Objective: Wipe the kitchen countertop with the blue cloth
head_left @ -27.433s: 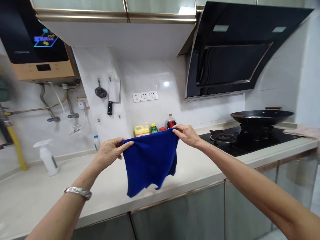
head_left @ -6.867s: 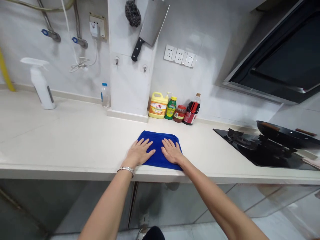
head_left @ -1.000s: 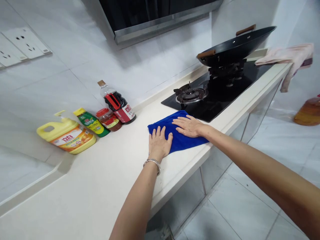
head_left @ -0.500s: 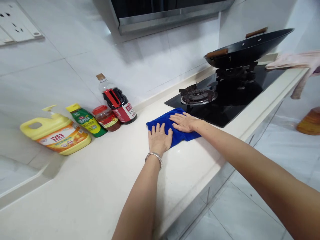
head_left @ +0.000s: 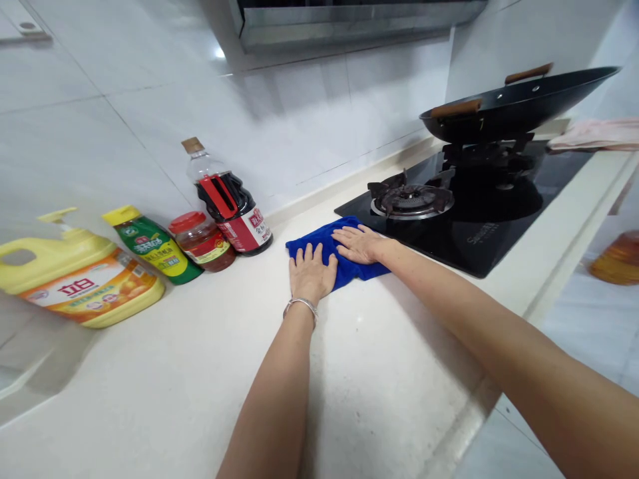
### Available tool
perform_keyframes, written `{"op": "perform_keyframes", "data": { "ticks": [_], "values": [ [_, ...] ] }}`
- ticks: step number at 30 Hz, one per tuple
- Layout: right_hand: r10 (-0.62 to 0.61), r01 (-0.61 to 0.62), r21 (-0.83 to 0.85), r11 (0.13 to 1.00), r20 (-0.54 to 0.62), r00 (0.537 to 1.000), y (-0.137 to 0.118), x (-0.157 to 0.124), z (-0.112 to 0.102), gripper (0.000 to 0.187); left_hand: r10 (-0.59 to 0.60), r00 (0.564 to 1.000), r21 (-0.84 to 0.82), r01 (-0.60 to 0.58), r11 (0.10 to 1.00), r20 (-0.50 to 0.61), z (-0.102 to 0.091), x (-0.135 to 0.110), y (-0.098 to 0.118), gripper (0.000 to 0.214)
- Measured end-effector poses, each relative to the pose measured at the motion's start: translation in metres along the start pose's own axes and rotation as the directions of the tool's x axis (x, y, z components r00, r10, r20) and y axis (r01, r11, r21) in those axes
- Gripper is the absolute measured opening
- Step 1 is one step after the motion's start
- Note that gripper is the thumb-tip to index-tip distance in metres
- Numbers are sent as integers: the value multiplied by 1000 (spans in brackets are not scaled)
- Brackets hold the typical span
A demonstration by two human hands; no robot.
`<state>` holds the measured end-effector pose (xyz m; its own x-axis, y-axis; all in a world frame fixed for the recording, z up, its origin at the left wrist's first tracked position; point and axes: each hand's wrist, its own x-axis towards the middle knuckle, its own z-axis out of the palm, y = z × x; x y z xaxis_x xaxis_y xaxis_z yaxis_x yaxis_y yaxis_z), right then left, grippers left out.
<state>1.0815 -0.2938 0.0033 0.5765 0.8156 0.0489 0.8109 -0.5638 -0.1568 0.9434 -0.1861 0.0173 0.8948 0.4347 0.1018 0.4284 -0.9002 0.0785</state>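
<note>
A folded blue cloth (head_left: 319,237) lies flat on the pale countertop (head_left: 200,372), close to the black gas hob (head_left: 474,206). My left hand (head_left: 312,274) presses on the cloth's near left part with fingers stretched out; a silver bracelet circles that wrist. My right hand (head_left: 358,244) lies flat on the cloth's right part, fingers spread and pointing left. Both palms rest on the fabric and neither hand grips it.
Against the tiled wall stand a yellow detergent jug (head_left: 74,279), a green bottle (head_left: 152,246), a red-lidded jar (head_left: 202,241) and a dark sauce bottle (head_left: 227,203). A black wok (head_left: 519,106) sits on the far burner. A pinkish rag (head_left: 594,133) lies beyond the hob.
Both hands have pushed the blue cloth away from the counter's front edge toward the wall, beside the hob. The view has come closer to the counter.
</note>
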Motion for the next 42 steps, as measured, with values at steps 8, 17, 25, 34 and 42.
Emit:
{"op": "perform_keyframes", "data": {
  "ticks": [8,17,25,34,42],
  "values": [
    [20,-19,-50,999,5,1000,-6,43,1,67,-31,1000,-24,31,999,3,3,23,-17,68],
    [73,-73,-100,992,-7,997,-21,45,9,67,-21,1000,-95,20,995,-14,4,21,-38,67],
    [58,-56,-86,995,18,998,-75,37,10,66,-29,999,-75,31,997,27,-12,0,-106,67],
    [5,-1,-53,999,72,997,-167,35,19,66,-129,990,-53,132,990,48,-21,-51,-175,67],
    [-102,105,-35,994,85,991,-260,40,31,65,-217,976,-35,218,975,20,-32,-104,-257,66]
  ]
}}
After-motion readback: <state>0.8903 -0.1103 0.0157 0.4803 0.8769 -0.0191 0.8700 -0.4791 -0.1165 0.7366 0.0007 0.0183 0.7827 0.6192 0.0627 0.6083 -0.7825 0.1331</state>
